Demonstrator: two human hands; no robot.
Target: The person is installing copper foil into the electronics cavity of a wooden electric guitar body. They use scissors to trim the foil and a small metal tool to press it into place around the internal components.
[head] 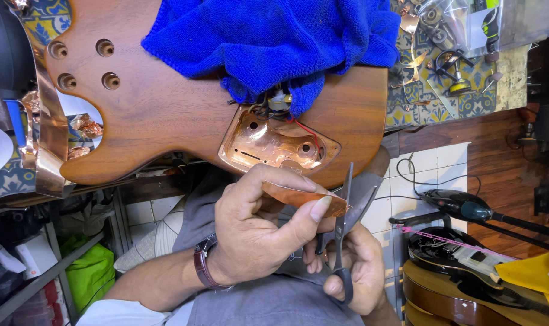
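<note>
Right hand: closely worked, the right hand point(356, 271) has thumb and fingers through the dark loops of the scissors point(346, 226), closed around them so the blades point up and away from the body.
Left hand: the left hand point(259, 232) pinches a small piece of copper foil point(305, 197) between thumb and forefinger, the other fingers curled under, and holds it flat and level so its free edge meets the blades.
Blades: parted, with the foil's right end between them; whether they have bitten in, I cannot tell.
Wrist: a brown-strapped watch point(203, 265) sits on the left wrist, clear of the cutting.
Foil position: in the air over the person's lap, just below the guitar body's lower edge, near the hollow it seems cut for.
Guitar body: a brown wooden guitar body point(160, 108) lies flat on the bench, its edge overhanging toward the person.
Cavity: the routed control cavity point(277, 145) is already lined with copper, with red and black wires at its upper edge.
Cloth: a blue towel point(274, 36) is heaped on the body above the cavity, probably padding.
Foil roll: a strip of copper foil roll point(45, 139) hangs at the left, within reach.
</note>
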